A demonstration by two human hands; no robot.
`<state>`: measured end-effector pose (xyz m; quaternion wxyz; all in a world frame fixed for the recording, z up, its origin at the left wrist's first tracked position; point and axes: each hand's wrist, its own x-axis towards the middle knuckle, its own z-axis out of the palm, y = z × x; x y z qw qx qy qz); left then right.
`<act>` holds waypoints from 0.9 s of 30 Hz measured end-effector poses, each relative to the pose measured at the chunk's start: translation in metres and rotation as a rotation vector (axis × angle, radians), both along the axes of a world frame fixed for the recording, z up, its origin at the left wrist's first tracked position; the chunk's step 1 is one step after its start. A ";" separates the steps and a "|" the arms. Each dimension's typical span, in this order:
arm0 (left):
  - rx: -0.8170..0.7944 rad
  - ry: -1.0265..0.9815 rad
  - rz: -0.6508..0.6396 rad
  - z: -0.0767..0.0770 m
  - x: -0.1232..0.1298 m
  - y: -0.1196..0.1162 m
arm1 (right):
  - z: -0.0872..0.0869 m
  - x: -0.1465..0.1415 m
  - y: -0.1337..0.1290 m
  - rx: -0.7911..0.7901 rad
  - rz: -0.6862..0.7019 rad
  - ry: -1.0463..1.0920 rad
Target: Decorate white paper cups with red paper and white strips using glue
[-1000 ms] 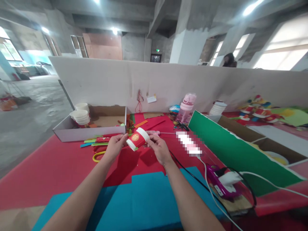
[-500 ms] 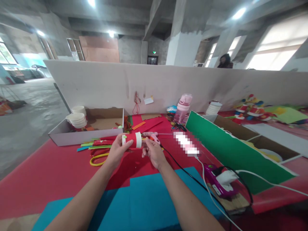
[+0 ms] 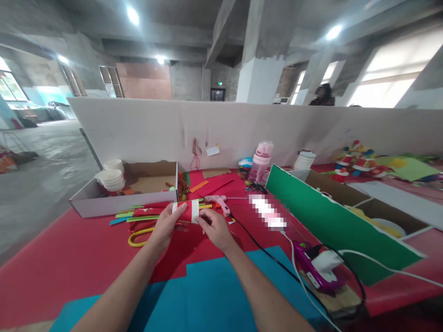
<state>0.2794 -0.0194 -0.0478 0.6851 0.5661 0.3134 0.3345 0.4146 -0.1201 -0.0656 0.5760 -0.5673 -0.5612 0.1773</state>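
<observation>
My left hand (image 3: 167, 224) is wrapped round a paper cup (image 3: 188, 211), white with a red band, which lies on its side in the grip. My right hand (image 3: 213, 224) is closed in a pinch at the cup's white rim on the right. What its fingertips hold is hidden. Just behind the cup lies a pink glue gun (image 3: 218, 203) with a black cord. Yellow-handled scissors (image 3: 137, 237) rest left of my left hand, beside green and blue strips (image 3: 119, 221).
A white box (image 3: 104, 200) with stacked paper cups (image 3: 112, 177) stands left. On the right are a green-sided box (image 3: 318, 212), a purple power strip (image 3: 318, 267) and cables. A pink bottle (image 3: 261, 161) stands by the white partition (image 3: 148, 129). Blue sheets (image 3: 221, 286) cover the front.
My right fingers have moved in against the cup's rim; an orange-yellow piece showed between them and the cup before. The view has tilted up slightly. My left hand keeps its hold.
</observation>
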 end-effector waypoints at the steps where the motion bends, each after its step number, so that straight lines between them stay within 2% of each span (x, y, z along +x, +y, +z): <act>1: 0.005 0.016 -0.003 0.000 0.000 -0.001 | 0.002 -0.001 -0.002 0.015 -0.013 -0.060; 4: 0.057 0.041 0.012 0.002 -0.001 -0.005 | 0.004 -0.004 -0.003 0.050 -0.026 -0.104; 9: 0.181 -0.018 -0.025 0.004 -0.001 -0.010 | -0.009 -0.006 0.007 -0.084 0.022 0.372; 11: 0.183 -0.025 -0.036 0.004 -0.002 -0.008 | -0.013 -0.005 0.009 -0.110 0.054 0.434; 15: 0.088 -0.007 -0.054 0.003 -0.003 -0.003 | -0.014 -0.002 0.006 -0.082 0.034 0.237; 17: 0.018 -0.006 -0.094 0.003 -0.003 -0.003 | -0.011 -0.003 0.003 -0.063 0.052 0.229; 20: -0.087 -0.031 -0.179 0.003 -0.003 -0.004 | -0.006 -0.005 0.000 -0.057 0.172 0.394; 22: -0.159 -0.027 -0.181 0.002 -0.003 -0.004 | -0.004 -0.005 0.000 -0.024 0.222 0.536; 25: -0.211 -0.039 -0.112 0.000 -0.005 0.001 | -0.004 0.000 0.003 0.053 0.162 0.649; 27: -0.188 -0.067 -0.084 -0.001 -0.006 0.006 | -0.004 0.002 0.005 0.066 0.108 0.635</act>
